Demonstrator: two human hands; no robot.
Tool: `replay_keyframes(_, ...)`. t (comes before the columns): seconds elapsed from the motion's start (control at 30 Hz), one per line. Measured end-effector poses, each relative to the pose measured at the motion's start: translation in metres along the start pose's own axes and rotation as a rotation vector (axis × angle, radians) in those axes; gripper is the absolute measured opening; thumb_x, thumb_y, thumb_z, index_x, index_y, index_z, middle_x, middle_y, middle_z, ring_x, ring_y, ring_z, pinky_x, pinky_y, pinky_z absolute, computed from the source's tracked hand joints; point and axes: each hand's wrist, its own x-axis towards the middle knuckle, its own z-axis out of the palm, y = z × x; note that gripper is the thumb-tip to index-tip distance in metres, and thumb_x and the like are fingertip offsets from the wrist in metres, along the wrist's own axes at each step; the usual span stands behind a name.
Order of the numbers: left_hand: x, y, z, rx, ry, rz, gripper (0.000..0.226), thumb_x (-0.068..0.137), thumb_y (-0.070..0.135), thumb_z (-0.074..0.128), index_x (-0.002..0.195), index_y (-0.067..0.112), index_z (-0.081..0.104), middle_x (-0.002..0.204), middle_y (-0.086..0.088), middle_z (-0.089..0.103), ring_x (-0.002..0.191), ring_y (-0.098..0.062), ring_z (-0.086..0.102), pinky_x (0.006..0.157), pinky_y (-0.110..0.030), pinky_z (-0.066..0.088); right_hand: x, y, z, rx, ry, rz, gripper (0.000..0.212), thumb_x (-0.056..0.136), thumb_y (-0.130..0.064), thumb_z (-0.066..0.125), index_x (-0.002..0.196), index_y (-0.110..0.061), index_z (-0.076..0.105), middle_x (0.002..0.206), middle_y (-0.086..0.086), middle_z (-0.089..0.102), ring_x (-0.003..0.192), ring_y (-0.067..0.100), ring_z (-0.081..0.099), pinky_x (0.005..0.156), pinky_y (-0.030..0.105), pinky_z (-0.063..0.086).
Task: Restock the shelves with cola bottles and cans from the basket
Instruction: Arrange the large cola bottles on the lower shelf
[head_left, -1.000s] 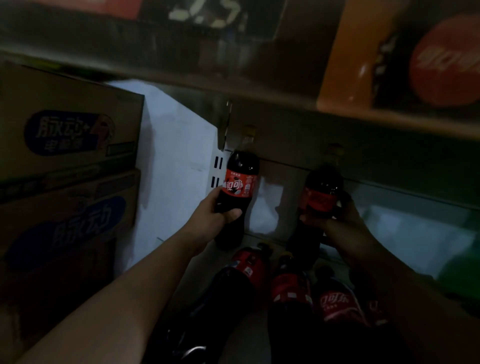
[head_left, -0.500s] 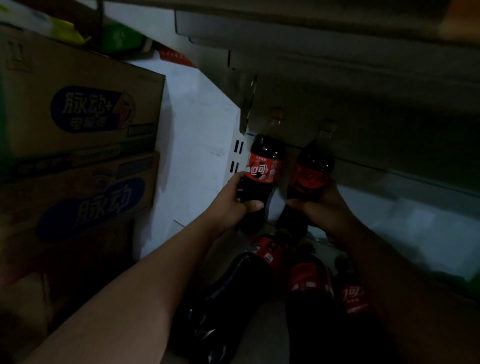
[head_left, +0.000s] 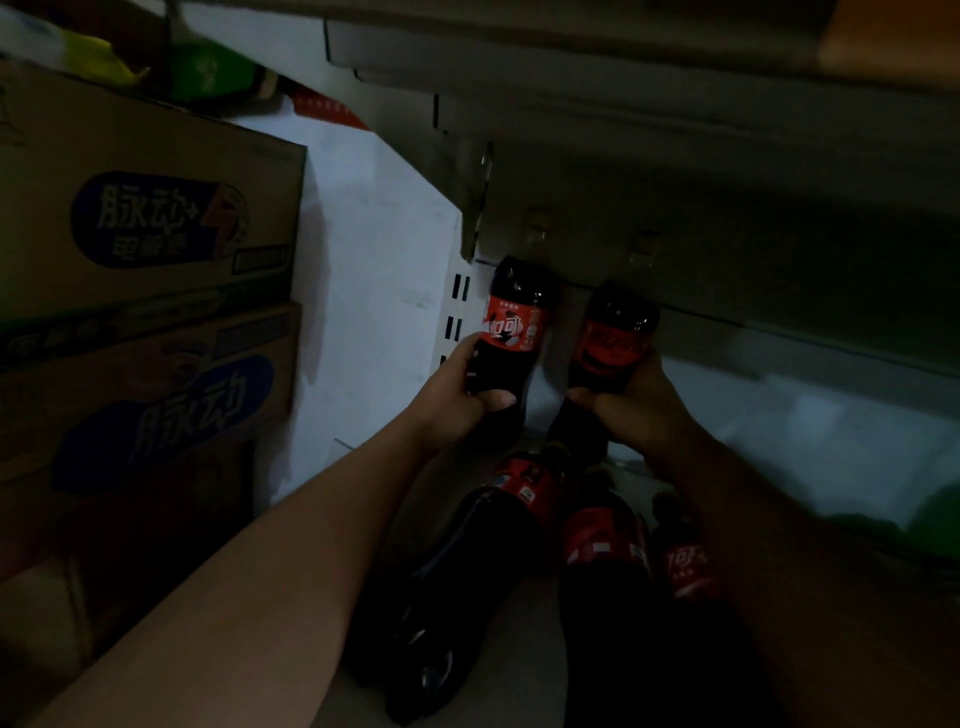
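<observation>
Dim shelving (head_left: 779, 374) fills my view, stacked cartons (head_left: 156, 234) at far left. My left hand (head_left: 457, 395) is wrapped around one cola bottle (head_left: 514, 332) and my right hand (head_left: 639, 405) around another (head_left: 613, 343), both held upright at the shelf's back, probably to stand them in a row. More bottles (head_left: 602, 545) lie nearer me.

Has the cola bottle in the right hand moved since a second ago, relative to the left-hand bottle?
Yes. The right hand has brought its cola bottle leftward, closer to the left-hand bottle beside the slotted shelf upright.
</observation>
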Motion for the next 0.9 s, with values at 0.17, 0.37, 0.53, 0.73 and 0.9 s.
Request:
replay_keyframes(0.17,-0.002,-0.003,0.002,-0.055,-0.011,0.014,0.069,0.087,0.003,0.065,0.144,0.024,0.032,0.135,-0.003,0.048,0.120,-0.020,0.049,0.100,-0.037,0.045,0.012,0.036,-0.020,-0.045,0.024,0.030,0.125,0.024,-0.068,0.082,0.130,-0.013,0.046,0.107,0.007,0.067,0.093,0.028,0.068,0.075,0.042,0.059)
replay_keyframes(0.37,-0.001,-0.005,0.000,-0.050,-0.034,0.024,0.071,0.087,0.006,0.066,0.146,0.024,0.029,0.138,-0.004,0.046,0.122,-0.020,0.047,0.103,-0.039,0.044,0.003,0.027,-0.023,-0.006,0.004,-0.003,0.132,0.022,-0.066,0.083,0.137,-0.015,0.041,0.120,0.001,0.062,0.108,0.019,0.062,0.091,0.040,0.055)
replay_keyframes(0.53,-0.001,-0.008,-0.002,-0.031,-0.030,-0.002,0.078,0.081,0.020,0.069,0.146,0.029,0.029,0.141,-0.004,0.049,0.129,-0.025,0.048,0.106,-0.052,0.042,-0.024,-0.009,-0.022,-0.061,0.009,-0.033,0.070,0.066,-0.025,0.079,0.129,-0.009,0.053,0.119,0.009,0.064,0.111,0.023,0.060,0.100,0.043,0.049)
replay_keyframes(0.73,0.000,-0.013,-0.001,0.003,-0.006,-0.007,0.077,0.084,0.020,0.069,0.148,0.028,0.027,0.145,-0.003,0.047,0.133,-0.024,0.045,0.108,-0.053,0.040,-0.026,-0.010,-0.026,-0.062,-0.009,-0.005,0.088,0.061,-0.040,0.079,0.136,-0.014,0.042,0.123,0.003,0.057,0.111,0.018,0.058,0.090,0.034,0.053)
replay_keyframes(0.9,0.000,-0.014,-0.002,-0.001,0.006,-0.011,0.075,0.086,0.017,0.069,0.148,0.028,0.029,0.144,-0.002,0.048,0.132,-0.023,0.046,0.107,-0.051,0.041,-0.028,-0.008,-0.028,-0.045,0.000,0.028,0.099,0.056,-0.042,0.077,0.142,-0.015,0.035,0.125,0.005,0.058,0.112,0.021,0.059,0.093,0.042,0.053)
